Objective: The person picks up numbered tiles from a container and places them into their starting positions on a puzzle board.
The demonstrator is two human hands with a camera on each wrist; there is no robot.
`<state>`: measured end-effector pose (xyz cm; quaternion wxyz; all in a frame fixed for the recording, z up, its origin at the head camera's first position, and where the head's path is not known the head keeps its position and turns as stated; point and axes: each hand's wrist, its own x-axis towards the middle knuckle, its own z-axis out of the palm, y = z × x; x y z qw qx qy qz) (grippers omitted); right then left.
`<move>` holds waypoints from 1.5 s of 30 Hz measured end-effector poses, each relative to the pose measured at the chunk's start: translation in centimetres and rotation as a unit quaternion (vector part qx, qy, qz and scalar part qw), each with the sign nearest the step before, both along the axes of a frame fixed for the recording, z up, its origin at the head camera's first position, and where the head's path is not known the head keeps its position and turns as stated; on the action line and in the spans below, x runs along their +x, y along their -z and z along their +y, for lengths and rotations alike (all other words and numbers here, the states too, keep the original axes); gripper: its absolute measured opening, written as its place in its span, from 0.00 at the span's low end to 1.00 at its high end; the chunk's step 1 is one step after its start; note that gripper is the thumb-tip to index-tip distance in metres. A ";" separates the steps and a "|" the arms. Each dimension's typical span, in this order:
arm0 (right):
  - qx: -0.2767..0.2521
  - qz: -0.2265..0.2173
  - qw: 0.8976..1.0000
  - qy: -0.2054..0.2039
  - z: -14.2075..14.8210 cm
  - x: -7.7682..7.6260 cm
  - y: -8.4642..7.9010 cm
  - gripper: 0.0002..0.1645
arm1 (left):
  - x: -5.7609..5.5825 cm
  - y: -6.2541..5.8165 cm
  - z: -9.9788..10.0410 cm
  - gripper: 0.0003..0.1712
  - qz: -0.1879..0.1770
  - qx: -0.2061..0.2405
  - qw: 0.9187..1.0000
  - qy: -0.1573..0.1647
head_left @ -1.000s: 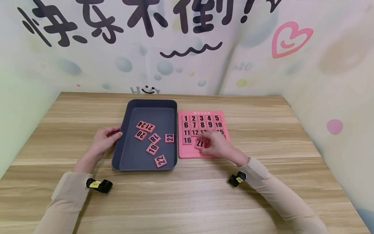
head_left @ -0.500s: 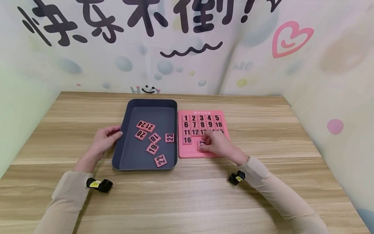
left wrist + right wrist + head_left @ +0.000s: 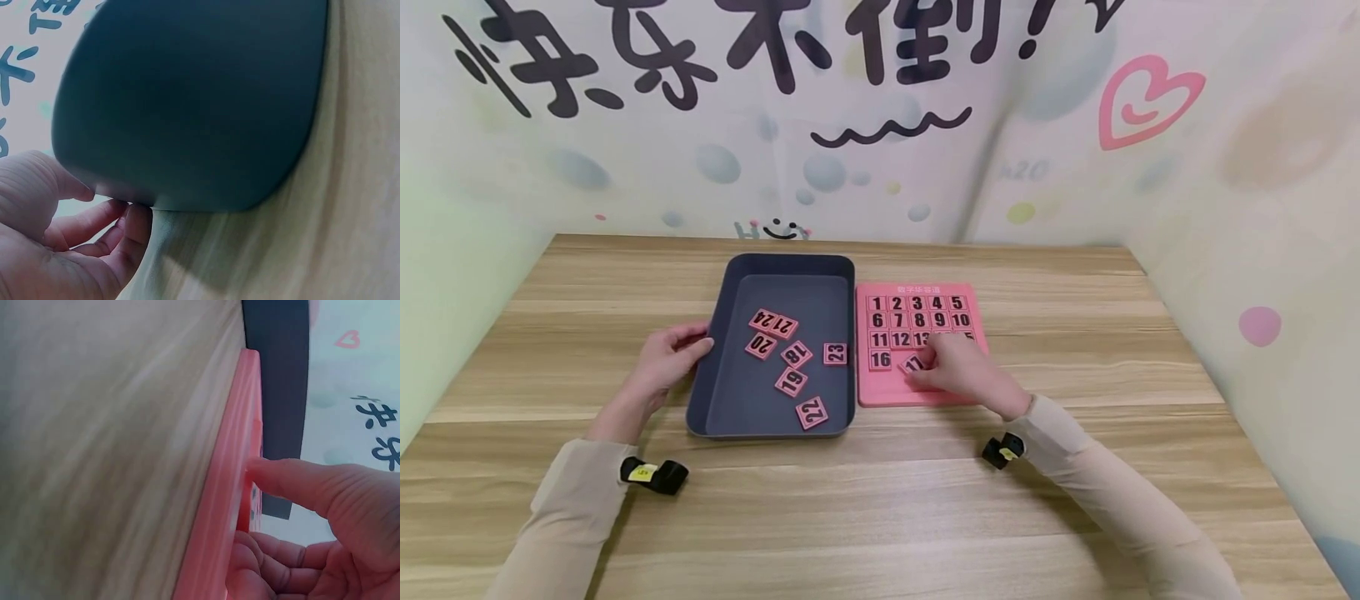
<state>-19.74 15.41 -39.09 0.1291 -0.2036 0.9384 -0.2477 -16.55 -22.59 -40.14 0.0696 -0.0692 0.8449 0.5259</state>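
My right hand [image 3: 961,368] pinches a pink number tile marked 17 [image 3: 912,364] between thumb and fingers. The tile sits askew over the pink number board [image 3: 880,393], just right of tile 16 [image 3: 881,360]. Rows 1 to 15 fill the board above, partly covered by this hand. In the right wrist view, the thumb [image 3: 294,481] meets the tile beside the board's raised edge [image 3: 219,481]. My left hand [image 3: 664,364] holds the left wall of a dark grey tray [image 3: 737,400]; the left wrist view shows thumb and fingers at the tray wall [image 3: 187,112].
Loose tiles lie scattered in the tray, among them 20 [image 3: 761,345], 19 [image 3: 792,382], 23 [image 3: 835,354] and 22 [image 3: 812,412]. The tray stands right against the board's left side. A printed wall [image 3: 880,192] rises behind the wooden table [image 3: 850,517].
Tile 17 shifted right under my right fingers, then back left toward tile 16, and its angle has turned. My left hand and the tray have stayed put.
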 end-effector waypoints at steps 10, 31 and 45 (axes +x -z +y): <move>0.008 -0.012 1.000 -0.023 -0.5 -0.3 -0.2 0.14 | 0.1 0.1 -0.1 0.28 0.004 0.000 1.000 0.002; 0.030 0.024 0.999 -0.017 -1.1 -1.3 -1.1 0.09 | 0.1 0.0 -0.3 0.28 0.010 -0.002 1.000 0.010; -0.116 0.017 0.985 -0.124 -6.9 -2.7 -2.9 0.12 | 0.1 0.1 -0.3 0.28 0.011 -0.003 1.000 0.007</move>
